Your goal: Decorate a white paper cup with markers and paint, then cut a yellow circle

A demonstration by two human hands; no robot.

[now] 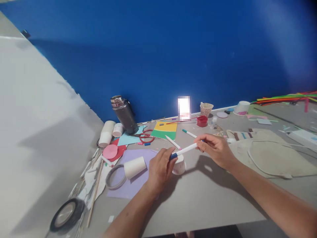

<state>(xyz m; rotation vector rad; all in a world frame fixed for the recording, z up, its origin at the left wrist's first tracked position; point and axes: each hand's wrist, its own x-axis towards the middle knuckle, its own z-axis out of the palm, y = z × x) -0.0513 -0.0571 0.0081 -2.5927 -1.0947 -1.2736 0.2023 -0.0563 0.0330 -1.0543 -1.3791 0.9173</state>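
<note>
A white felt-tip marker (187,149) with a dark blue end is stretched between my two hands above the table. My left hand (159,167) pinches its blue end, while my right hand (216,150) is closed around the opposite end; a bit of blue shows at those fingertips. Just below the marker, partly hidden by my left hand, is a small white paper cup (180,168). A white marker with a pink tip (173,142) and one with a teal end (189,133) lie behind it.
Purple paper (138,191) carries a tipped paper cup (135,168) and a roll of grey tape (108,180). Red-handled scissors (146,138) and a steel flask (125,115) are behind. Black tape (80,211) lies at front left, a canvas piece (279,155) at right.
</note>
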